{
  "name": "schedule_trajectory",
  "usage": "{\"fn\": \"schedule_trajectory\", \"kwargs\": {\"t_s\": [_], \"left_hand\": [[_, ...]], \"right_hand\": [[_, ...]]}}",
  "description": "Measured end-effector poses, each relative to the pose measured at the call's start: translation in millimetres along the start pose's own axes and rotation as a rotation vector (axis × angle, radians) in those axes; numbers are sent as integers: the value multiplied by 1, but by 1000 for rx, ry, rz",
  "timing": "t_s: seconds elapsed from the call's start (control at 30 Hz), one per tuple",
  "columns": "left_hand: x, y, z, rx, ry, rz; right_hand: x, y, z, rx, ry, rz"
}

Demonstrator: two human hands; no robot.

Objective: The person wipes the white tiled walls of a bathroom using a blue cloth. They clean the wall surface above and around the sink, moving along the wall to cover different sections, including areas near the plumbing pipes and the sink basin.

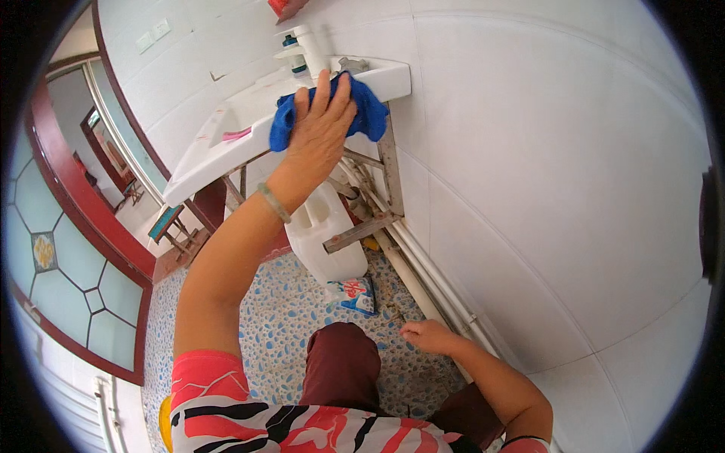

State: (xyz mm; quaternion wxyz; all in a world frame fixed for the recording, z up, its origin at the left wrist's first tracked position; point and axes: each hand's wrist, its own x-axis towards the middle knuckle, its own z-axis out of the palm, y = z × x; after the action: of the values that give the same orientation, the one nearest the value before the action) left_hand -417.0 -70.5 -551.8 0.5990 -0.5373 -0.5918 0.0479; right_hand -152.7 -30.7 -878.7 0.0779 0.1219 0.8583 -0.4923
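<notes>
My left hand [322, 125] lies over a blue cloth [371, 110], holding it against the front rim of a white ceramic washbasin [226, 150]. The fingers point towards the back of the basin, and the cloth sticks out on both sides of the hand. A pink object [237, 135] sits in the bowl to the left. My right hand [423, 335] hangs low beside the wall pipes, its fingers curled and nothing visible in them. Behind the left hand stand a white tap or column [311, 48] and a dark-capped bottle [294, 54].
Under the basin are a rusty metal bracket [362, 232], a white plastic jug [323, 249] and a printed packet [357, 294] on the pebble-patterned floor [272, 328]. Pipes [430, 283] follow the tiled wall [538, 141]. A red-framed glass door [73, 266] and a small stool [167, 221] are at left.
</notes>
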Motion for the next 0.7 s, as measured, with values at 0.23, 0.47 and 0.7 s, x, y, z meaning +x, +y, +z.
{"fn": "schedule_trajectory", "kwargs": {"t_s": [0.23,0.47,0.7], "left_hand": [[66,44,37,66,13,18],[60,33,30,193,-11,134],[-3,-14,-7,33,-37,136]], "right_hand": [[4,13,5,-80,-58,-45],[5,17,-2,-115,-62,49],[-3,15,-16,-222,-68,160]]}}
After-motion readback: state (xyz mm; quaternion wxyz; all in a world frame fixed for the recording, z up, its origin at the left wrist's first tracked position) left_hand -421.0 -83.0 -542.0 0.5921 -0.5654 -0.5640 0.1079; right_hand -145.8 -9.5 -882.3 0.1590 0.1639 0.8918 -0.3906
